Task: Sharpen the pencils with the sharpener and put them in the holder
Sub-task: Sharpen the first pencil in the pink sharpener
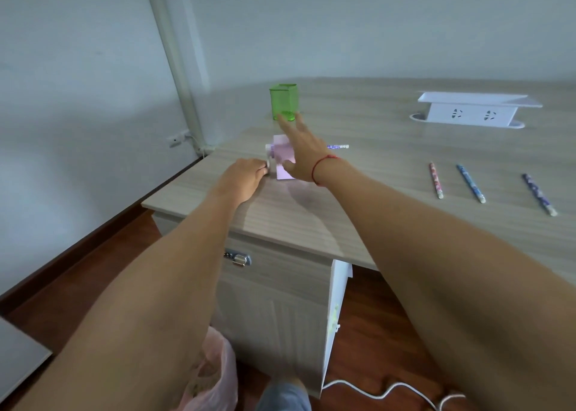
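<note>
Near edge: pink plastic bag (215,376) on the floor beside the drawer unit, contents unclear. Worktop (374,192) was pale wood-grain laminate, smooth and matte. Left hand (243,177) was curled closed around the small white crank (267,165) on the sharpener's left side. Sharpener (282,158) was a boxy lilac plastic block. Right hand (304,153) lay over its top with fingers spread and loose, thumb against the front face. One patterned pencil (338,146) stuck out of the sharpener's right side, lying level. Three more pencils (470,184) lay apart, well to the right. Farthest: green mesh holder (283,100), square, upright, with no pencils seen in it.
</note>
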